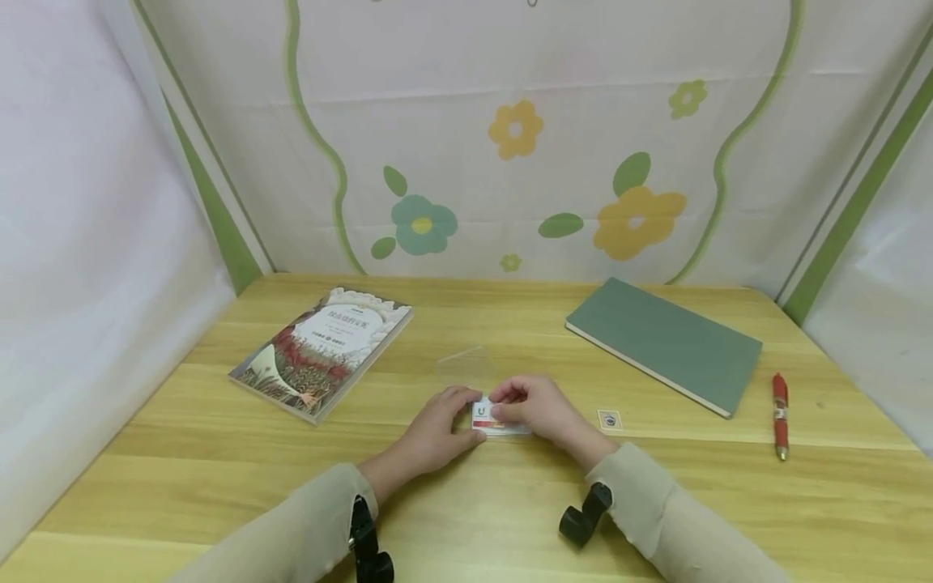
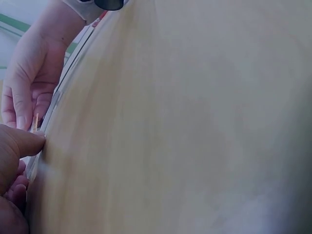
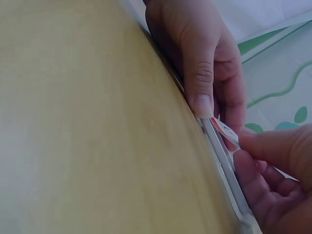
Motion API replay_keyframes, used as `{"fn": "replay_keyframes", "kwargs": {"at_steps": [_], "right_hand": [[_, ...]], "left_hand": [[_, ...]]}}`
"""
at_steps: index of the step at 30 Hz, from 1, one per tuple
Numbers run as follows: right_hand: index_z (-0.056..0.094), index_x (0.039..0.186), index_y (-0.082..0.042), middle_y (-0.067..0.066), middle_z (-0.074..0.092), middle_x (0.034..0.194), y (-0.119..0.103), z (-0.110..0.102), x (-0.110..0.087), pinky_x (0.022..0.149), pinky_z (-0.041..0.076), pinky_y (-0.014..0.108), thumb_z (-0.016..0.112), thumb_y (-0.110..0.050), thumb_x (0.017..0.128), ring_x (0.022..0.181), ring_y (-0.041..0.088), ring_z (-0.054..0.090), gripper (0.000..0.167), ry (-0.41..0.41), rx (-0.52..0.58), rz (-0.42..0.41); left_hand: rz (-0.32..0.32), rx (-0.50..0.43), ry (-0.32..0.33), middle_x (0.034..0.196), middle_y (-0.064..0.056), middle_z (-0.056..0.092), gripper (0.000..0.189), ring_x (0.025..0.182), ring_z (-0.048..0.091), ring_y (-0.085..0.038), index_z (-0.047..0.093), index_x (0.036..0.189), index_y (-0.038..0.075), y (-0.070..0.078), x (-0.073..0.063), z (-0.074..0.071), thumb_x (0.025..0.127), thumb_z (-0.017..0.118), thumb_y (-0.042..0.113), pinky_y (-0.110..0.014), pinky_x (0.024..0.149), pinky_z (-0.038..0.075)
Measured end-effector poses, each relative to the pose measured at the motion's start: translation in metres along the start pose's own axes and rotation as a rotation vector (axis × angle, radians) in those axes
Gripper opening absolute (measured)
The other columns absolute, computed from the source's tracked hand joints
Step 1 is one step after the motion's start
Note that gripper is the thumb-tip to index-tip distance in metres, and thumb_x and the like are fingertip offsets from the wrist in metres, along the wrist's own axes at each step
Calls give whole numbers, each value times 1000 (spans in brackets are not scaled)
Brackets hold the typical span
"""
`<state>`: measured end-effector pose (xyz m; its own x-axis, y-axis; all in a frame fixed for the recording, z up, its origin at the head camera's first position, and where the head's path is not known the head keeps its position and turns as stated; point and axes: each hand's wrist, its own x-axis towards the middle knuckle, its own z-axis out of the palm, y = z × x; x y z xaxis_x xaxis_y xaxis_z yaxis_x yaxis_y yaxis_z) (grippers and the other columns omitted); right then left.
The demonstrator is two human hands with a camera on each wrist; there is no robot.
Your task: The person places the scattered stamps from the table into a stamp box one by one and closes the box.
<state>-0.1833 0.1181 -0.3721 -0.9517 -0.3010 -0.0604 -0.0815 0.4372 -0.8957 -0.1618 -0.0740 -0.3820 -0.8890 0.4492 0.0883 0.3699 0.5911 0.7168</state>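
Note:
A small white card (image 1: 482,411) with a dark U-shaped logo and a red stripe lies between the hands in the head view. My right hand (image 1: 541,409) pinches its edge between thumb and finger. In the right wrist view the card (image 3: 227,132) tilts up from a thin, flat case (image 3: 225,163). The left hand (image 1: 436,429) holds the left end of the case, thumb at the near edge and index finger at the far edge. Just beyond lies a clear plastic piece (image 1: 465,364). The right fingers hide part of the card.
On the left lies a paperback book (image 1: 328,348). A green notebook (image 1: 666,344) sits at the back right, with a red pen (image 1: 781,417) beside it. A small square sticker-like piece (image 1: 609,419) is right of the right hand. Floral fabric (image 1: 466,146) hangs behind the table.

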Motion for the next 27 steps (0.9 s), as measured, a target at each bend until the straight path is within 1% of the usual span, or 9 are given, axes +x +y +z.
{"fn": "replay_keyframes", "kwargs": {"at_steps": [2,6,9,13,16,27], "right_hand": [[68,91,-3,5,62,81,-2,3,0,66,47,26,71,-9,80,74,14,54,13,16,-12,-5],[68,88,-6,2,62,78,-5,6,-1,65,47,25,70,-8,79,72,12,54,9,48,-79,-25],[68,85,-8,0,62,76,-5,8,-2,64,47,24,70,-6,79,70,11,53,7,67,-133,-60],[68,83,-7,-1,62,73,-5,10,-2,61,46,22,70,-4,78,69,11,53,6,77,-168,-117],[68,82,-7,-1,61,72,-5,11,-2,60,45,21,69,-4,78,68,10,53,6,81,-185,-140],[67,79,-9,-2,60,72,-7,12,-2,62,45,22,70,-4,76,68,10,52,7,121,-276,-159]], "left_hand": [[-1,-1,2,131,-14,48,50,121,44,-32,51,128,4,0,0,0,84,68,20,-49,101,36],[-3,-6,2,132,-14,48,50,122,43,-32,51,128,4,0,0,-1,84,68,20,-49,102,35],[2,-7,3,132,-14,48,50,123,43,-32,51,128,3,0,0,0,84,68,20,-49,102,35],[15,-5,8,131,-14,49,50,122,43,-32,51,127,2,-1,0,1,83,68,19,-48,102,35],[21,1,12,131,-14,49,50,122,43,-32,52,127,2,-2,0,1,83,69,19,-48,102,35],[28,1,5,130,-15,49,50,123,43,-33,52,126,0,-3,1,1,84,68,20,-49,102,34]]}}
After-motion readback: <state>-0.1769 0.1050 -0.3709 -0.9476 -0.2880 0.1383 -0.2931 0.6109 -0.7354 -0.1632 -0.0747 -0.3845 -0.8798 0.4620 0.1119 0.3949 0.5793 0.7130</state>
